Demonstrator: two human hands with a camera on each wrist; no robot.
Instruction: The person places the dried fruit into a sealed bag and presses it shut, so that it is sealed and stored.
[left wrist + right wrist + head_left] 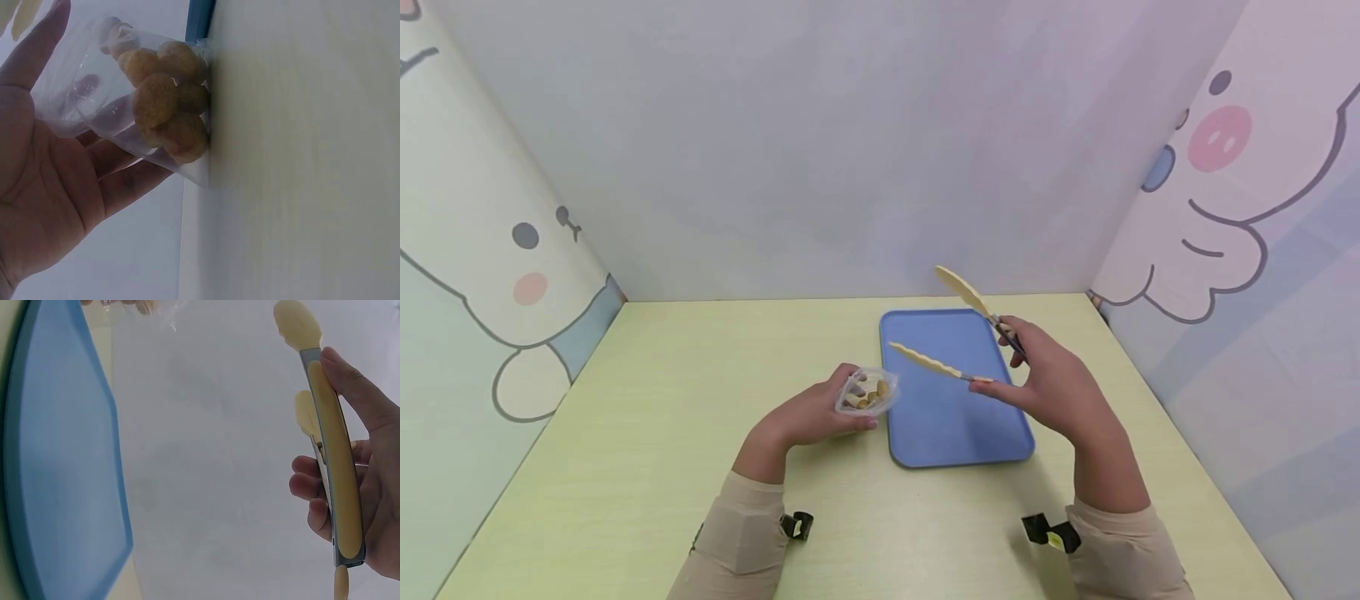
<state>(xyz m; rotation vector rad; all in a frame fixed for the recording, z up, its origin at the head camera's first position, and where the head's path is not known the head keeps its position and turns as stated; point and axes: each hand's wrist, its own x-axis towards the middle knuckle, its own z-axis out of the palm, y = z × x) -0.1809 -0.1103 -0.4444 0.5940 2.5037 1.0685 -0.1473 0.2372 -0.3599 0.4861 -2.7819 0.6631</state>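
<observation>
My left hand (pixel 813 412) holds a clear plastic bag (pixel 891 395) beside the tray's left edge, with the thumb on one side and the fingers on the other. The bag's top gapes, and several round brown pieces (pixel 156 100) lie in its bottom, close to the tabletop. Their exact kind cannot be told. My right hand (pixel 1059 385) grips a pair of kitchen tongs (pixel 335 456) with pale yellow heads and grip pads. The tongs' two arms are spread well apart over the blue tray (pixel 951 425), with nothing between their heads.
The tray lies flat on a pale yellow-green table (pixel 662 467), right of the middle. A grey-white wall (pixel 790 167) rises behind the table, and cartoon-printed side walls (pixel 1247 200) stand left and right. Black wrist mounts (pixel 1051 533) stick out from both sleeves.
</observation>
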